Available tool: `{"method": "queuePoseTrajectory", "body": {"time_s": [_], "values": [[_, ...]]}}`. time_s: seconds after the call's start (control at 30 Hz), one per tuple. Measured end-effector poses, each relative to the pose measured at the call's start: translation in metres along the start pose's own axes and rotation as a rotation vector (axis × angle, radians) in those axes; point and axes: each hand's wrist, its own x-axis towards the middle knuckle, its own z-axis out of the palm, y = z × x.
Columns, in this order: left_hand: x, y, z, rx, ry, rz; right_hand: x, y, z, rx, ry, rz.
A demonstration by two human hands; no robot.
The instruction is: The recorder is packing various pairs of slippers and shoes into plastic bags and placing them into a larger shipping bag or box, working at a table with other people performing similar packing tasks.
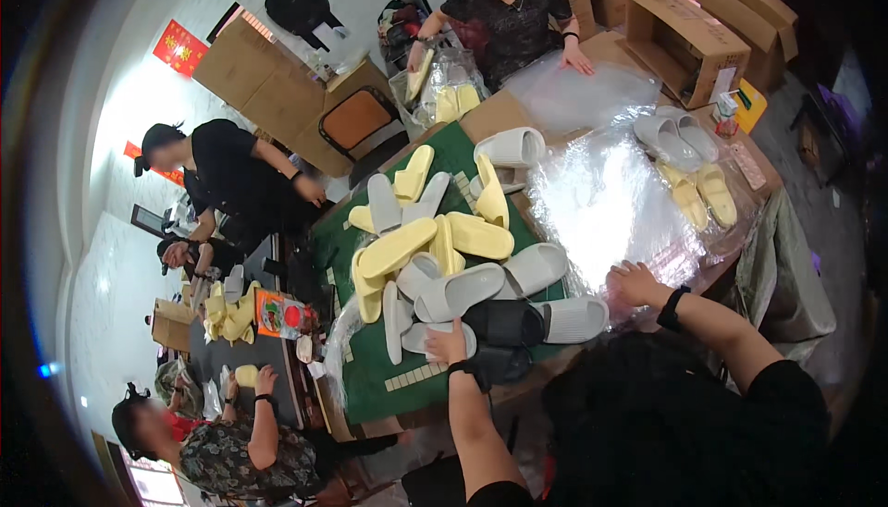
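Note:
My left hand (448, 344) is closed over a light grey slide slipper (421, 338) at the near edge of the pile. My right hand (636, 285) lies with its fingers spread on a shiny stack of clear plastic bags (601, 202). Between my hands are a black slide slipper (505, 323) and another grey slipper (575, 319). Several pale yellow slippers (398, 248) and more grey ones (460, 291) are heaped on the green mat (370, 396), soles and straps facing various ways.
Across the table a person (504, 21) handles a yellow slipper and plastic. Grey slippers (664, 140) and a yellow pair (717, 194) lie at the right. Open cartons (689, 44) stand behind. Two other people (227, 174) work around a dark table (264, 359) at the left.

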Motion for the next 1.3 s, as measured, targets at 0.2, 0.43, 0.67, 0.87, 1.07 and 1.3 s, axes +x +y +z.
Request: {"method": "queuePoseTrajectory", "body": {"time_s": [0.2, 0.43, 0.67, 0.87, 1.07, 1.3], "values": [[0.027, -0.031, -0.007, -0.079, -0.135, 0.364, 0.0, 0.002, 0.0, 0.0, -0.058, 0.019], [0.021, -0.001, -0.045, -0.843, -0.238, 0.217, 0.001, 0.001, -0.006, 0.015, -0.03, -0.014], [-0.1, 0.097, -0.169, -1.429, -0.331, 0.293, 0.006, 0.009, 0.003, -0.009, -0.001, -0.057], [-0.188, 0.147, -0.151, -1.452, -0.819, 0.345, -0.011, -0.008, -0.069, 0.875, 0.227, -0.144], [-0.237, 0.181, -0.115, -1.234, -1.591, 0.249, -0.03, 0.008, -0.131, 2.052, 0.172, 0.254], [-0.251, 0.18, -0.103, -1.271, -1.945, 0.127, -0.029, 0.066, -0.116, 2.712, -0.103, -0.126]]}}
